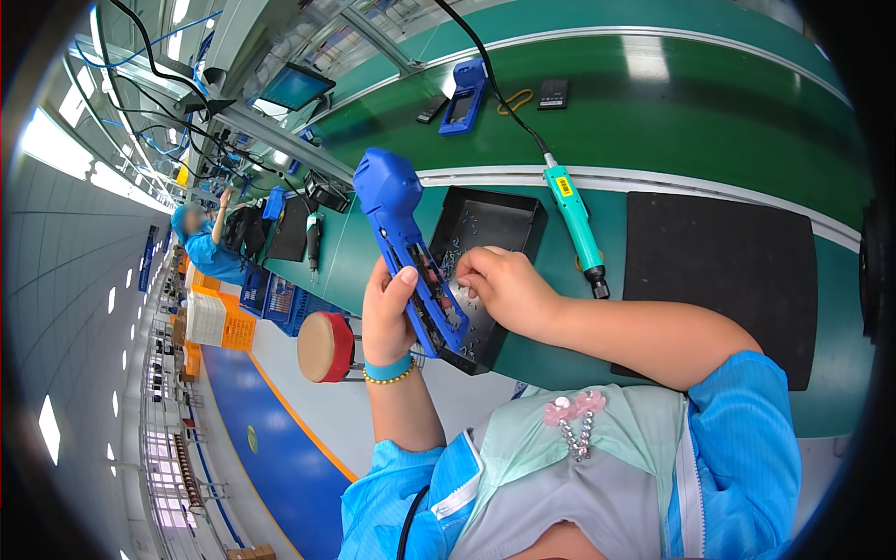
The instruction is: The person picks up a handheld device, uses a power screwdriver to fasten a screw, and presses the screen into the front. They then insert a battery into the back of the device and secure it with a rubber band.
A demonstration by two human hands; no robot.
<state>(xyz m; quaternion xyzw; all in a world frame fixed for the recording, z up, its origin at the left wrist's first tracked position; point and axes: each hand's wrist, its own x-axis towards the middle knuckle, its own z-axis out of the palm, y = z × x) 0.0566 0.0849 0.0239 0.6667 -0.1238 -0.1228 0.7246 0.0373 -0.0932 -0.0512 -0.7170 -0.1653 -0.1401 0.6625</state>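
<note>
My left hand (383, 322) is closed round the lower part of a blue plastic handheld-device housing (390, 194), holding it tilted with its bulky head up and away from me. Dark inner parts show along its open frame. Under and beside it is a black tray (527, 224) with many small screws (476, 226) scattered inside. Over the tray, close to the housing's right edge, my right hand (511, 287) has its fingers pinched together; whatever is between the fingertips is too small to make out. A green electric screwdriver (573, 213) lies right of the tray, its cord running up.
A black mat (719, 280) covers the bench at right. On the green conveyor behind are another blue housing (465, 98), a yellow band (515, 103) and a black battery-like block (553, 93). A round stool (327, 347) stands left; farther off, a person (210, 247) sits at the bench.
</note>
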